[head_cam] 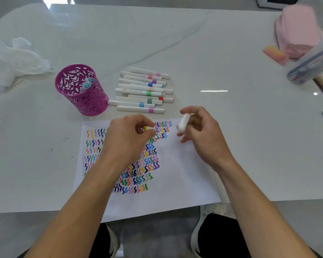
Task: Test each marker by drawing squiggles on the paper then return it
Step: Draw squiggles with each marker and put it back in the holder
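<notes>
Right hand [198, 127] pinches our white marker [183, 123] mid-barrel above the paper [185, 174]; left hand [131, 135] grips, we judge, its cap. Light, rigid, smooth: hold the barrel.

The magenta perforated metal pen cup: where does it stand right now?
In the head view the magenta perforated metal pen cup stands on the white table, left of the row of white markers and just beyond the squiggle-covered paper, towards its far left corner.

Your one camera sits on your head, looking down and forward, close over the table [231, 127].
</notes>
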The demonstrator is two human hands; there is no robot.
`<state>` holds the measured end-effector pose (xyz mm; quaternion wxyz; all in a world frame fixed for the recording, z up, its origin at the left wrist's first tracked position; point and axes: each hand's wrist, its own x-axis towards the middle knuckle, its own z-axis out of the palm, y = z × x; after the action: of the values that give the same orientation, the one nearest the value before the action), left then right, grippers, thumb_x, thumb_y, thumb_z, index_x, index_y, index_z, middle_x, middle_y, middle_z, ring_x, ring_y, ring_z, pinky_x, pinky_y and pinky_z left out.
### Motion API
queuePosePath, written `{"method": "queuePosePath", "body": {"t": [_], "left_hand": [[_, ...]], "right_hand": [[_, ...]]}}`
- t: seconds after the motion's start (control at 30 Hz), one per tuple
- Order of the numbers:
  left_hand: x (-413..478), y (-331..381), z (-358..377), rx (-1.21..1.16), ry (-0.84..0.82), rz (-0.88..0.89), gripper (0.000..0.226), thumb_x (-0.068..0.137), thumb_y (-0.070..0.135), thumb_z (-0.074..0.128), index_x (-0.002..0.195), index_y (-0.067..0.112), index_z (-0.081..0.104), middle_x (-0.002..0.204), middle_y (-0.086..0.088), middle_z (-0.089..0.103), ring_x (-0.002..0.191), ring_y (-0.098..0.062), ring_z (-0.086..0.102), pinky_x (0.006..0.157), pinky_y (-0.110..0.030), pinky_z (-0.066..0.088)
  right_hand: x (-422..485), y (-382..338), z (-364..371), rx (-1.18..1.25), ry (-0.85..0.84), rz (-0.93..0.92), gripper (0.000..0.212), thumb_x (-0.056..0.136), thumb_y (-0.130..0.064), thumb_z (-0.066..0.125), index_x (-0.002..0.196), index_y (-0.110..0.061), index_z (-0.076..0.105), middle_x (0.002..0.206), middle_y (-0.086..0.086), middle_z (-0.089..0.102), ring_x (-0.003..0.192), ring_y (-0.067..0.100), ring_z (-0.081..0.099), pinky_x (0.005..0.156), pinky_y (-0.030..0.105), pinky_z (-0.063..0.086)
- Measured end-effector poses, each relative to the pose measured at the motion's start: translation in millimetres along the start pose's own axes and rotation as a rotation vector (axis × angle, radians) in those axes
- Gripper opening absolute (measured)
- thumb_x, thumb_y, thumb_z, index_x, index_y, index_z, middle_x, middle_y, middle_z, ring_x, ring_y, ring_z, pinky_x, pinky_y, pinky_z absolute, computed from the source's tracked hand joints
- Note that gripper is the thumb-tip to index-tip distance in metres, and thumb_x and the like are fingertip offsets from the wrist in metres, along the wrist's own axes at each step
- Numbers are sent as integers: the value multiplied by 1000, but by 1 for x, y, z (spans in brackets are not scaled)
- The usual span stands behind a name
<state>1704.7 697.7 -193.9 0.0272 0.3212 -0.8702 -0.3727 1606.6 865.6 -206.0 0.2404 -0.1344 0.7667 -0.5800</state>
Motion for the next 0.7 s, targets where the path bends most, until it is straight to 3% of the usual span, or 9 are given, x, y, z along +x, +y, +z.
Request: {"method": "queuePosePath", "body": {"t": [0.07,0.13,0.17,0.23,0.3,0.37,0.47,0.6,0.7], "left_hand": [[-1,0,1,28,-17,-9,19,87,33,78,106,32,76,85,16,62,79,1,59,66,-16,40],[0,-1,3,44,-31,-7,21,86,32,80,106,30,76,83,19,59,78,3,58,64,-12,38],[0,-1,4,51,-33,-2,21,85,31,80,106,29,76,83,19,59,78,4,57,63,-9,36],[1,-2,5,68,-28,3,20,85,30,81,104,29,75,82,19,58,76,4,56,61,-8,34],[1,-2,6,87,-32,11,19,84,29,82,101,28,74,82,19,58,74,3,55,62,-11,36],[0,-5,7,111,-33,22,17,84,28,82,98,27,73,82,18,60,73,2,54,62,-13,37],[-1,-6,8,150,-23,42,18,82,25,83,97,24,73,81,17,58,74,-3,55,63,-16,41],[0,-6,9,173,-16,60,18,82,23,83,96,21,72,89,9,65,81,-11,60,75,-30,53],[0,-6,9,165,-18,52,17,81,23,83,94,22,71,87,9,64,80,-11,59,75,-32,53]], "right_hand": [[-2,5,5,-87,-24,-23,15,95,-14,72,105,-21,64,77,-3,64,70,12,60,61,29,55],[-5,6,10,-107,-18,-23,11,96,-32,70,93,-22,66,67,-14,60,62,6,54,58,30,47],[-6,7,12,-96,-4,-17,19,100,-34,64,87,-20,68,62,-16,58,59,3,51,58,28,42],[-8,8,14,-66,33,-6,33,105,-30,53,81,-16,70,57,-13,54,55,5,46,56,23,36],[-9,10,16,-60,45,-28,23,104,-24,54,90,-19,71,56,-6,56,55,11,49,55,25,39],[-9,13,17,-62,48,-55,3,96,-21,62,95,-23,63,59,2,62,56,19,56,55,33,45],[-10,21,17,-54,94,-64,15,82,-23,68,83,-21,54,69,19,62,63,41,58,55,46,50],[-9,25,18,-27,135,-44,22,82,-15,73,77,-14,52,67,18,64,54,27,61,50,38,52],[-8,29,18,-40,140,-44,27,86,-9,75,76,-12,50,66,15,65,54,26,65,50,34,53]]}}
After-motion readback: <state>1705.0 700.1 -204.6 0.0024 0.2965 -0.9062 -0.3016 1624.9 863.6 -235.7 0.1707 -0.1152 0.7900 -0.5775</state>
